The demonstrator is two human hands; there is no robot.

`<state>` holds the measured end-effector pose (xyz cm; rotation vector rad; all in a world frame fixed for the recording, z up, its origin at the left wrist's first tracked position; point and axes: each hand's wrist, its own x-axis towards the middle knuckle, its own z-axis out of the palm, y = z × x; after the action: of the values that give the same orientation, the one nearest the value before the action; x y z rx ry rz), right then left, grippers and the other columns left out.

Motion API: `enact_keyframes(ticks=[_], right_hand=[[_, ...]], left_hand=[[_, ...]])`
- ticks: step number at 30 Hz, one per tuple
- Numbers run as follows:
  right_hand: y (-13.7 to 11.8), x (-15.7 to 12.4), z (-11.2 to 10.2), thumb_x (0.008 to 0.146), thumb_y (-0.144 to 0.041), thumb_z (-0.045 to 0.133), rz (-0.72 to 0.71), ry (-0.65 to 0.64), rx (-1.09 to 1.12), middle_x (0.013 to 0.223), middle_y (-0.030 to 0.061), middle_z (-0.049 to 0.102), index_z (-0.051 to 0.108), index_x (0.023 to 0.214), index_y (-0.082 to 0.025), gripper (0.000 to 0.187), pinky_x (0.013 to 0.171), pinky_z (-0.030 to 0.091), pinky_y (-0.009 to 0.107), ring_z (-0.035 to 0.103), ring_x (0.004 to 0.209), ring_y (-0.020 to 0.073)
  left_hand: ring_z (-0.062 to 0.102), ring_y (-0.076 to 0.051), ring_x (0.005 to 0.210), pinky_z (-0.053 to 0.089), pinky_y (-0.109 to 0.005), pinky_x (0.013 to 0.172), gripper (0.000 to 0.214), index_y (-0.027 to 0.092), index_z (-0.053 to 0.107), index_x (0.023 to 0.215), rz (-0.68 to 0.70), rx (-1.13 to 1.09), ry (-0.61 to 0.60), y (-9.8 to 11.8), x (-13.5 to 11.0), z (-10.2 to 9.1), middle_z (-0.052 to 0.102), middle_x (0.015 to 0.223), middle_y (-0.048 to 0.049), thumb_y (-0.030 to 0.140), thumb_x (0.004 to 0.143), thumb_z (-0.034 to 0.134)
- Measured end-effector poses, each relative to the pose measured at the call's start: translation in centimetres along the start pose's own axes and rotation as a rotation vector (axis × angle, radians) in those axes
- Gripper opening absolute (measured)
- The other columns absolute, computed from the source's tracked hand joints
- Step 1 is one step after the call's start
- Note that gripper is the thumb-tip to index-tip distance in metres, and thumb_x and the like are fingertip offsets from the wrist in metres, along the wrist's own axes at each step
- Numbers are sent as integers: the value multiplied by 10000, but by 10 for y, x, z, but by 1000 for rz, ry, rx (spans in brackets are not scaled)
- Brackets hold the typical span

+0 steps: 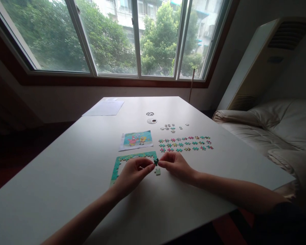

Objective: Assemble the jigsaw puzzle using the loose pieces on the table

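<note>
Grip: narrow; I pinch one dark puzzle piece (156,162) between the fingertips of both hands.
Left hand: my left hand (135,172) holds the piece's left side, thumb and fingers nearly together.
Right hand: my right hand (177,166) holds its right side in a like pinch.
Nearer me: a pale green piece (157,172) lies on the white table (66,166), just below the grip.
Left of grip: joined green border (115,173), partly hidden by my left hand; whether it is complete I cannot tell.
Beyond, left: a cartoon picture sheet (136,140), flat, near the border's far edge.
Beyond, right: loose pieces (174,144) in three rows; past them, a smaller group (172,128).
Farther out: two round discs (152,121); well left of them, a pale sheet (104,108).
</note>
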<state>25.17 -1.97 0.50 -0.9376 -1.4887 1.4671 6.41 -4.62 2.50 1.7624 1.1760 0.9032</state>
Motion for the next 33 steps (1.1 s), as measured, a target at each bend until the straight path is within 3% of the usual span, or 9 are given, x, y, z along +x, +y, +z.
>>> enact_keyframes(ticks=[6, 11, 22, 26, 29, 33], right_hand=[[-1, -2, -3, 702, -378, 711, -118, -13, -176, 665, -2, 586, 653, 769, -153, 241, 560, 399, 235, 488, 579, 89], [-5, -3, -8, 739, -340, 693, -411, 43, -507, 705, -5, 572, 673, 976, -204, 274, 536, 396, 225, 427, 552, 81], [-1, -1, -13, 772, -280, 673, -789, 17, -733, 761, 35, 616, 670, 931, -188, 184, 596, 470, 231, 545, 656, 112], [-1, 2, -19, 773, -274, 668, -768, 21, -796, 765, 35, 605, 666, 915, -190, 165, 613, 471, 236, 552, 690, 121], [1, 4, -23, 751, -249, 685, -637, 42, -823, 739, 20, 595, 671, 876, -185, 142, 597, 458, 227, 533, 648, 110], [6, 7, -24, 743, -249, 689, -469, 14, -827, 733, 8, 585, 683, 853, -187, 127, 566, 431, 209, 521, 621, 98]], left_hand=[[553, -156, 616, 426, -257, 554, 249, 183, 669, 721, -73, -69, 62, 4, 0, 0, 640, 662, -14, 427, 733, 622], [497, -134, 571, 397, -253, 531, 242, 174, 668, 717, -161, -166, 69, 2, 0, -2, 593, 620, -3, 414, 702, 641], [506, -128, 574, 407, -236, 540, 241, 156, 673, 733, -106, -74, 4, 0, 3, -3, 601, 625, -3, 383, 740, 594], [562, -155, 667, 443, -265, 617, 235, 174, 690, 790, 30, 183, -42, -9, 1, -7, 654, 747, -35, 355, 812, 542], [562, -179, 741, 453, -316, 696, 203, 201, 698, 905, 199, 479, -70, -15, -4, -9, 634, 813, -52, 262, 831, 519], [540, -213, 875, 464, -353, 750, 272, 271, 649, 1078, 350, 646, -222, -17, -10, -8, 583, 913, -62, 204, 865, 494]])
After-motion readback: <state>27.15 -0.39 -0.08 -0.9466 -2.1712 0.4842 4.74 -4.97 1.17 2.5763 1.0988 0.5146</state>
